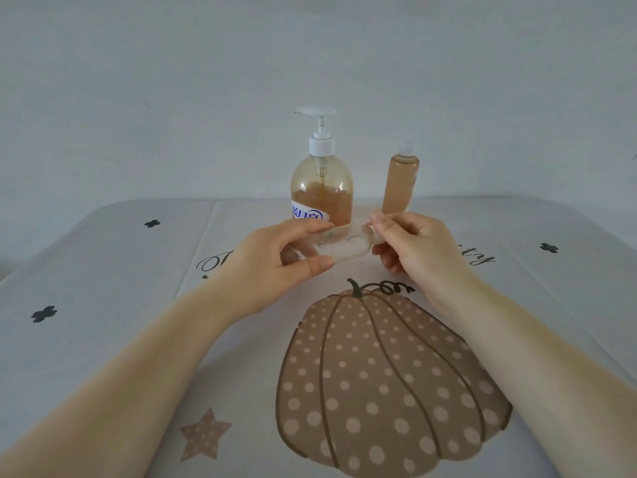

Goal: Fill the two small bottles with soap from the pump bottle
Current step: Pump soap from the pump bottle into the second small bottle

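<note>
In the head view, both hands met above the table, near its far edge. The left hand gripped a clear small bottle lying on its side in the air, thumb beneath and fingers curled over its body. The right hand pinched the neck end of that bottle, where a cap would sit (the cap itself was hidden under the fingertips, so I could not tell whether it was on or coming off). Just behind the hands stood the pump bottle, and right beside it the other small bottle, capped and already full of amber soap.

The risks, as I judged them: the held bottle looked empty, light and slick, so a firm twist could spin it in the left hand or pop it loose. A freed cap is small and could roll off the table. The hands worked close to the standing bottles, and the slim full one, tall on a narrow base, could topple at a knock from the right knuckles.

The held bottle was transparent, glossy plastic with a rounded shoulder. The pump bottle was a domed, clear-amber cylinder, roughly half full, with a white pump head and a blue-and-white label. The tablecloth looked matte and creased, printed with a dotted pumpkin, a star and dark clovers.
</note>
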